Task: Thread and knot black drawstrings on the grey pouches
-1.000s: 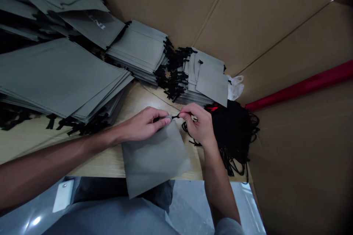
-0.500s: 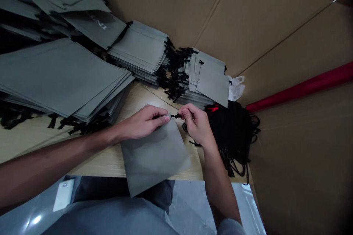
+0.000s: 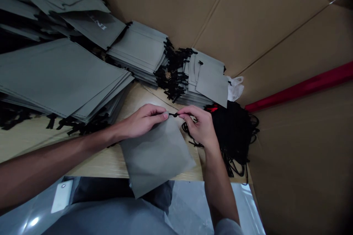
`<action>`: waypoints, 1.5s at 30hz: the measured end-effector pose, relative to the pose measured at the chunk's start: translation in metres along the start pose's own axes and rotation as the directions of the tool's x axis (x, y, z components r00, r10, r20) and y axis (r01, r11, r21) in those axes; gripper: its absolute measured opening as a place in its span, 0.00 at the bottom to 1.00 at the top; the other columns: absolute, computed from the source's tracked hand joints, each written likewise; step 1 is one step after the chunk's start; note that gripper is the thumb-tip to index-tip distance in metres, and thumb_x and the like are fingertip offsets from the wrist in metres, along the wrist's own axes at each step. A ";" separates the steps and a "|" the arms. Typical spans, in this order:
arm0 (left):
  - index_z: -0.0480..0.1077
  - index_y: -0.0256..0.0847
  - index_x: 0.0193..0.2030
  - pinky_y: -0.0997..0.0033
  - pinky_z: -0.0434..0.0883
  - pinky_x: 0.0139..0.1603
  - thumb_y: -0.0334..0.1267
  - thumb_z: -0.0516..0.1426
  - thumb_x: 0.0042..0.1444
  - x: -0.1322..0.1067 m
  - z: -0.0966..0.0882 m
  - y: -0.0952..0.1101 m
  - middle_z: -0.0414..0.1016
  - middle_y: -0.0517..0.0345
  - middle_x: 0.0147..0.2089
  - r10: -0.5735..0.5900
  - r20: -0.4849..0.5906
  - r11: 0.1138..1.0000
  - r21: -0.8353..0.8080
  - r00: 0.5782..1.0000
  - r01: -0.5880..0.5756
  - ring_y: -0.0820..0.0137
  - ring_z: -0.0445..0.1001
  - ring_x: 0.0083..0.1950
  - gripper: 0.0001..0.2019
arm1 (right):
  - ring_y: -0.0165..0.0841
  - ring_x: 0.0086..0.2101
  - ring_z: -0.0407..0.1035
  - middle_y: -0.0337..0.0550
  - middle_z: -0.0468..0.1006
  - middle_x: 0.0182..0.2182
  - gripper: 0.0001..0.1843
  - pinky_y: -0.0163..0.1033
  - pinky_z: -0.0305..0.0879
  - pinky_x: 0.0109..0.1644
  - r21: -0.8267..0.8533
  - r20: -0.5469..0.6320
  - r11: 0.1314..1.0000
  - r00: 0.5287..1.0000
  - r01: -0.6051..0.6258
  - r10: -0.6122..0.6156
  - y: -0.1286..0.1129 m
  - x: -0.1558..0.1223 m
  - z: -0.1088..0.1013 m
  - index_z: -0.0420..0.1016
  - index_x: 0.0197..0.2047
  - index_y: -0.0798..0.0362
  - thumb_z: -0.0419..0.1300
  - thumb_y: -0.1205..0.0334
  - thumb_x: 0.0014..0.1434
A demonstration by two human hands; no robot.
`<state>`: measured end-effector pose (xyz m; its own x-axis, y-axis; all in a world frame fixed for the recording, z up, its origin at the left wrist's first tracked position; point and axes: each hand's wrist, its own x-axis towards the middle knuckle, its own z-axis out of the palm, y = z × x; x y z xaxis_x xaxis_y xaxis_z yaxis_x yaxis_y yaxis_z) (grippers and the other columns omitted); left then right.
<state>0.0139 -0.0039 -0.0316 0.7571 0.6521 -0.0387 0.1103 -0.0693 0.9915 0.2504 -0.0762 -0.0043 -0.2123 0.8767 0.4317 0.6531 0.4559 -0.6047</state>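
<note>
A grey fabric drawstring pouch [image 3: 158,158] hangs from my left hand [image 3: 145,121], whose thumb and fingers pinch its top corner. The pouch's lower part reaches past the table's front edge. From that corner a short black cord [image 3: 174,115] with a knot-like lump runs to my right hand [image 3: 199,123]. My right thumb and forefinger are closed on the cord's end. Just right of that hand lies a heap of black cords [image 3: 234,136], some looped over the table edge.
Stacks of grey pouches with black cord ends [image 3: 60,77] fill the left, with smaller stacks [image 3: 146,47] [image 3: 212,80] behind my hands. A white plastic bag [image 3: 235,88] sits by cardboard walls [image 3: 298,132]. A red strip [image 3: 300,91] crosses the right. A phone-like white object [image 3: 62,195] is below the table [image 3: 104,161].
My right hand has turned slightly, with its thumb and forefinger now stretched toward the cord. The pouch's lower edge has swung a little to the right.
</note>
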 end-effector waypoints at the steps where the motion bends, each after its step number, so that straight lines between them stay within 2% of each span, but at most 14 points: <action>1: 0.65 0.40 0.29 0.73 0.54 0.27 0.55 0.59 0.69 0.000 0.001 0.000 0.57 0.66 0.25 0.017 -0.035 1.000 0.021 0.999 -0.016 0.76 0.57 0.27 0.23 | 0.36 0.41 0.80 0.43 0.86 0.40 0.08 0.41 0.75 0.46 -0.013 -0.002 1.000 1.000 0.008 -0.008 -0.001 0.000 0.001 0.83 0.46 0.48 0.61 0.66 0.75; 3: 0.73 0.39 0.37 0.75 0.63 0.32 0.51 0.63 0.66 0.000 0.004 0.000 0.69 0.63 0.31 0.091 -0.128 0.995 0.051 0.988 -0.085 0.74 0.68 0.33 0.16 | 0.36 0.41 0.80 0.43 0.86 0.40 0.07 0.41 0.75 0.46 -0.029 -0.006 0.999 1.000 0.023 -0.023 -0.004 0.001 0.005 0.82 0.46 0.49 0.61 0.65 0.75; 5: 0.76 0.40 0.46 0.74 0.72 0.44 0.46 0.68 0.61 -0.001 0.007 0.000 0.78 0.58 0.43 0.181 -0.209 0.984 0.031 0.961 -0.178 0.70 0.77 0.44 0.14 | 0.36 0.41 0.80 0.43 0.86 0.41 0.05 0.40 0.75 0.47 -0.018 -0.001 0.999 0.999 0.032 -0.032 -0.007 0.000 0.010 0.81 0.47 0.49 0.62 0.64 0.74; 6: 0.76 0.40 0.48 0.72 0.74 0.48 0.44 0.69 0.59 -0.001 0.009 0.000 0.80 0.56 0.46 0.214 -0.235 0.976 0.010 0.948 -0.218 0.68 0.79 0.48 0.15 | 0.35 0.41 0.80 0.43 0.87 0.41 0.05 0.40 0.75 0.47 -0.005 0.002 1.000 1.000 0.030 -0.030 -0.008 -0.001 0.013 0.81 0.47 0.49 0.63 0.63 0.74; 8: 0.76 0.40 0.47 0.71 0.77 0.52 0.41 0.69 0.59 -0.002 0.012 0.000 0.81 0.56 0.46 0.253 -0.263 0.964 -0.010 0.931 -0.265 0.68 0.81 0.48 0.13 | 0.35 0.40 0.80 0.43 0.86 0.41 0.04 0.38 0.75 0.46 0.029 0.008 1.000 1.000 0.008 -0.009 -0.011 -0.002 0.019 0.81 0.48 0.50 0.63 0.61 0.74; 12: 0.77 0.40 0.42 0.73 0.76 0.47 0.37 0.67 0.58 -0.003 0.014 0.000 0.81 0.57 0.41 0.296 -0.281 0.955 0.091 0.913 -0.281 0.71 0.80 0.43 0.07 | 0.34 0.38 0.79 0.42 0.85 0.39 0.05 0.38 0.74 0.45 0.056 0.008 0.997 0.999 -0.054 0.053 -0.014 -0.005 0.027 0.79 0.47 0.50 0.62 0.61 0.74; 16: 0.77 0.39 0.39 0.74 0.74 0.43 0.36 0.66 0.56 -0.004 0.013 -0.001 0.80 0.59 0.39 0.296 -0.293 0.952 0.161 0.909 -0.259 0.72 0.78 0.41 0.06 | 0.32 0.36 0.77 0.41 0.83 0.37 0.05 0.37 0.72 0.44 0.077 0.008 0.992 0.995 -0.098 0.098 -0.016 -0.006 0.029 0.78 0.46 0.50 0.62 0.60 0.74; 21: 0.76 0.38 0.37 0.74 0.72 0.41 0.34 0.64 0.53 -0.005 0.013 0.001 0.79 0.59 0.38 0.274 -0.296 0.960 0.141 0.915 -0.242 0.72 0.77 0.39 0.05 | 0.32 0.35 0.76 0.40 0.82 0.37 0.05 0.37 0.70 0.42 0.153 0.046 0.978 0.989 -0.144 0.138 -0.017 -0.006 0.031 0.78 0.46 0.50 0.62 0.60 0.74; 28: 0.74 0.39 0.35 0.73 0.70 0.39 0.32 0.64 0.49 -0.003 0.012 0.002 0.76 0.61 0.35 0.235 -0.284 0.972 0.053 0.930 -0.229 0.73 0.75 0.37 0.06 | 0.31 0.35 0.73 0.40 0.80 0.36 0.06 0.37 0.68 0.41 0.160 0.077 0.974 0.985 -0.163 0.152 -0.020 -0.006 0.032 0.76 0.45 0.50 0.60 0.59 0.74; 33: 0.73 0.39 0.36 0.73 0.70 0.40 0.33 0.65 0.50 -0.002 0.008 0.002 0.75 0.61 0.36 0.207 -0.246 0.977 0.001 0.947 -0.213 0.72 0.74 0.38 0.07 | 0.32 0.36 0.72 0.41 0.79 0.37 0.07 0.37 0.67 0.40 0.182 0.104 0.965 0.980 -0.188 0.171 -0.018 -0.005 0.032 0.74 0.45 0.50 0.59 0.58 0.75; 36: 0.75 0.39 0.40 0.73 0.71 0.42 0.39 0.68 0.54 0.001 0.005 0.003 0.76 0.60 0.38 0.163 -0.201 0.985 -0.027 0.966 -0.171 0.72 0.74 0.39 0.10 | 0.33 0.37 0.72 0.42 0.79 0.38 0.07 0.37 0.67 0.39 0.186 0.094 0.958 0.974 -0.220 0.205 -0.013 -0.005 0.029 0.74 0.46 0.50 0.58 0.57 0.76; 40: 0.74 0.38 0.36 0.76 0.61 0.30 0.52 0.66 0.61 0.004 0.003 -0.001 0.70 0.62 0.30 0.007 -0.002 1.000 -0.029 1.000 -0.007 0.75 0.65 0.31 0.17 | 0.32 0.35 0.72 0.41 0.78 0.37 0.09 0.37 0.67 0.38 0.217 0.046 0.936 0.960 -0.278 0.275 -0.004 -0.005 0.019 0.73 0.46 0.49 0.58 0.54 0.77; 42: 0.71 0.38 0.32 0.76 0.58 0.27 0.57 0.63 0.63 0.004 0.003 -0.005 0.68 0.62 0.28 -0.054 0.089 0.996 -0.063 0.995 0.060 0.75 0.63 0.29 0.22 | 0.33 0.38 0.74 0.43 0.79 0.41 0.08 0.38 0.71 0.40 0.237 0.068 0.929 0.959 -0.284 0.276 -0.001 -0.005 0.013 0.74 0.50 0.48 0.60 0.54 0.76; 45: 0.71 0.38 0.32 0.76 0.59 0.27 0.61 0.63 0.63 0.003 0.003 -0.009 0.68 0.62 0.29 -0.073 0.151 0.989 -0.113 0.986 0.091 0.74 0.64 0.29 0.25 | 0.36 0.45 0.78 0.46 0.81 0.51 0.18 0.41 0.76 0.48 0.265 0.182 0.937 0.966 -0.228 0.184 0.000 -0.004 0.005 0.75 0.62 0.45 0.67 0.56 0.71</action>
<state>0.0171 -0.0041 -0.0410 0.8358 0.5336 -0.1294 0.1050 0.0759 0.9916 0.2481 -0.0785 -0.0091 -0.2171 0.9587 0.1839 0.4676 0.2675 -0.8425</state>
